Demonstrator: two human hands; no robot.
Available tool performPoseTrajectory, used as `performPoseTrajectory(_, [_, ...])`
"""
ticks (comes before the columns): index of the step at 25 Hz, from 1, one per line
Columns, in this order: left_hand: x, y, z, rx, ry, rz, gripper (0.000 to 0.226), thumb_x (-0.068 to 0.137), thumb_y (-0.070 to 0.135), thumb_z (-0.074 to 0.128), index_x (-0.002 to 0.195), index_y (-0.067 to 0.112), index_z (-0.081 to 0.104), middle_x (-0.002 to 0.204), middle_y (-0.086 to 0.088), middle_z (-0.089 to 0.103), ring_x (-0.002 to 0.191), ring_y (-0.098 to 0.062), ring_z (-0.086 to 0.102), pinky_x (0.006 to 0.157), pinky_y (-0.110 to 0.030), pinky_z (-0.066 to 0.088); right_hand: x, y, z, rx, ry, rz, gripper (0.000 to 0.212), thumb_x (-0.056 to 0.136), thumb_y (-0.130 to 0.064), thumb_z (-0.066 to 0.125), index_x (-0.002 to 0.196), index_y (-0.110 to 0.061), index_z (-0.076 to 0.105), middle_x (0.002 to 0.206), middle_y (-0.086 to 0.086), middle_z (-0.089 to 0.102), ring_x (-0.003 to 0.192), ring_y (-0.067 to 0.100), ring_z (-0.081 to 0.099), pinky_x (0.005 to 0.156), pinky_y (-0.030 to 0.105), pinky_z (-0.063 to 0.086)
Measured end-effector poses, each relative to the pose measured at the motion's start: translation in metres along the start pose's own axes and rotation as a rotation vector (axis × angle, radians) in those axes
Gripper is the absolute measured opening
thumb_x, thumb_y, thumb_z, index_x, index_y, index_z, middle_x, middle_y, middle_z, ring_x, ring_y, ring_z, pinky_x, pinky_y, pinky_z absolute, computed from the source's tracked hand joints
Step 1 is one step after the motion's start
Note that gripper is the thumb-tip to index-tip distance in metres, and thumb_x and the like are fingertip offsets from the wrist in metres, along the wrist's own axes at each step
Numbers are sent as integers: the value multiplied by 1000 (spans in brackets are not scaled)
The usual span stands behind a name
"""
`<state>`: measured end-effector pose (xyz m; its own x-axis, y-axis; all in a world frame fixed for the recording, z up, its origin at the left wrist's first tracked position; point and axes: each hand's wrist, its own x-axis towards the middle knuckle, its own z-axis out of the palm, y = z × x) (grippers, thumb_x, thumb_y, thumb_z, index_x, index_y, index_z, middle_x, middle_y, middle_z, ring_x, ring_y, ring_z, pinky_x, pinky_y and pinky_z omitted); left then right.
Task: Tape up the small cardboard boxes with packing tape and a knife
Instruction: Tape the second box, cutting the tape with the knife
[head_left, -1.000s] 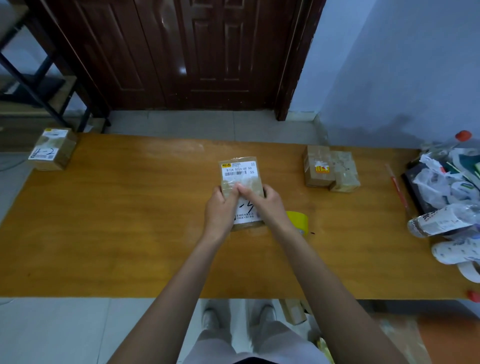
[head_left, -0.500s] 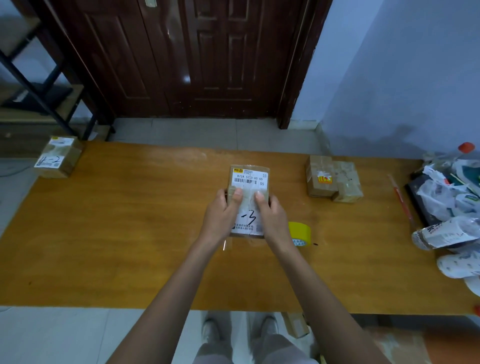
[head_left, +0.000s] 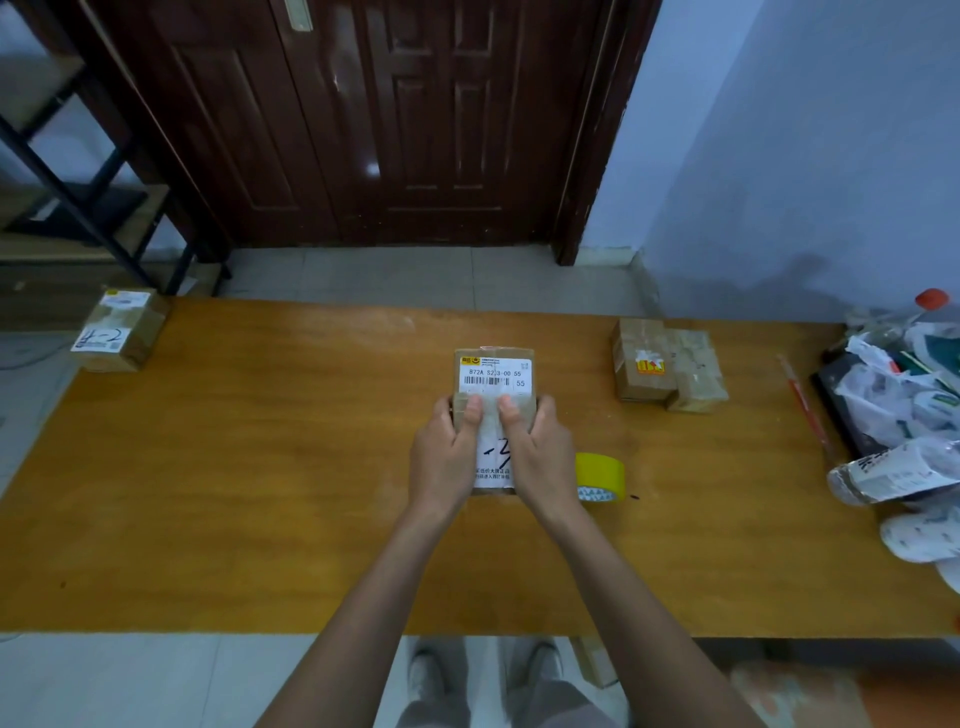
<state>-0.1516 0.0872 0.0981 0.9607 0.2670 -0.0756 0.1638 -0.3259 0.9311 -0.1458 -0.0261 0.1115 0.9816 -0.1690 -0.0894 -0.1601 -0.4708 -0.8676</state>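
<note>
A small cardboard box (head_left: 493, 374) with a white barcode label lies at the middle of the wooden table (head_left: 260, 493). My left hand (head_left: 447, 457) and my right hand (head_left: 535, 457) grip its two sides, both thumbs pressed on the taped top. A yellow roll of packing tape (head_left: 600, 475) stands just right of my right hand. Two taped boxes (head_left: 667, 371) sit together at the back right. Another labelled box (head_left: 122, 330) rests on the table's far left corner. A thin red stick, perhaps the knife (head_left: 802, 402), lies at the right.
A heap of plastic bags and wrapped parcels (head_left: 904, 415) crowds the table's right end. A dark wooden door (head_left: 374, 119) and a metal shelf frame (head_left: 78, 197) stand beyond the table. My shoes (head_left: 488, 670) show below the near edge.
Both thumbs have slid along the top of the box, toward its far end, smoothing the tape. The box stays in the same spot.
</note>
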Motion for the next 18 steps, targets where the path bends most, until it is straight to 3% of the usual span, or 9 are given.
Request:
performPoseTrajectory(3, [2, -1, -1, -2, 2, -35, 38, 101, 50, 33, 98, 21, 58, 81, 6, 66, 74, -14, 65, 64, -33, 50, -1, -2, 0, 13, -23, 48, 45, 95, -59, 37, 98, -15, 49, 77, -4, 66, 68, 14, 65, 65, 46, 54])
performPoseTrajectory(5, [4, -1, -2, -36, -21, -77, 42, 99, 54, 33, 100, 19, 57, 83, 6, 66, 74, -12, 65, 64, -30, 50, 1, -4, -2, 71, -63, 119, 53, 88, -66, 29, 100, -18, 49, 79, -2, 66, 71, 16, 65, 70, 49, 54])
performPoseTrajectory(7, [4, 1, -5, -93, -35, -111, 42, 92, 63, 42, 99, 24, 55, 83, 6, 68, 68, -3, 66, 62, -27, 54, 2, -6, -4, 90, -118, 127, 54, 87, -68, 37, 107, -19, 48, 89, -2, 69, 79, 17, 68, 75, 49, 55])
performPoseTrajectory(9, [4, 1, -5, -124, -41, -119, 40, 88, 63, 49, 99, 25, 55, 86, 5, 70, 71, -6, 69, 66, -36, 58, 2, -6, -5, 84, -128, 108, 50, 90, -62, 48, 112, -17, 48, 97, -2, 69, 87, 19, 68, 80, 50, 54])
performPoseTrajectory(14, [1, 2, -7, -41, -36, -58, 48, 98, 57, 34, 98, 14, 55, 84, 0, 67, 76, -18, 67, 68, -43, 55, -8, -8, 0, 5, -13, 31, 38, 100, -52, 37, 96, -16, 47, 81, 1, 67, 72, 20, 66, 67, 49, 53])
performPoseTrajectory(18, [0, -2, -17, -75, -106, -97, 43, 98, 57, 32, 96, 18, 52, 86, 1, 65, 77, -14, 65, 66, -34, 53, -9, -8, 0, 71, -93, 98, 40, 99, -54, 35, 102, -16, 47, 84, -1, 66, 77, 18, 66, 73, 48, 54])
